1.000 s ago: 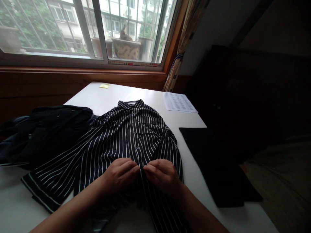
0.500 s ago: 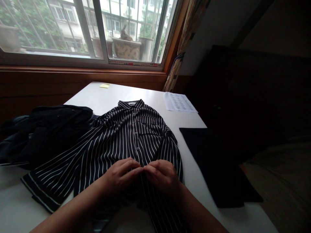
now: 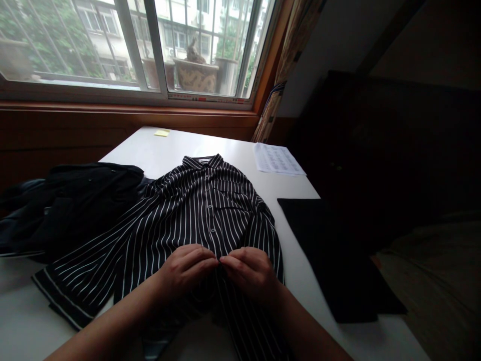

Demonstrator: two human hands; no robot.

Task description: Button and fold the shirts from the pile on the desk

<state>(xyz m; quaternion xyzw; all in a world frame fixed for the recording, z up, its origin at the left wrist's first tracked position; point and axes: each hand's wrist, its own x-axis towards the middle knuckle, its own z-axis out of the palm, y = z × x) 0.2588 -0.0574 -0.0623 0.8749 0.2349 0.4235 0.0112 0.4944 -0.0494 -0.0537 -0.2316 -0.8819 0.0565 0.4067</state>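
A black shirt with white stripes (image 3: 180,210) lies front up, its collar (image 3: 203,161) toward the window and its buttons running down the middle. My left hand (image 3: 190,265) and my right hand (image 3: 250,271) meet at the lower part of the button placket, fingertips almost touching. Both hands are closed, pinching the shirt's front edges between thumb and fingers. The button or buttonhole at the fingertips is hidden. One sleeve (image 3: 82,281) spreads out to the left; the other runs down under my right forearm.
Dark folded clothes (image 3: 86,200) lie on the white table (image 3: 131,150) at the left. A black flat cloth or mat (image 3: 330,260) hangs over the right edge. Printed sheets (image 3: 280,159) and a yellow sticky note (image 3: 162,133) rest farther back, below the window.
My fingertips have shifted slightly, the left hand's moving a little to the left. The shirt and everything around it stay in place.
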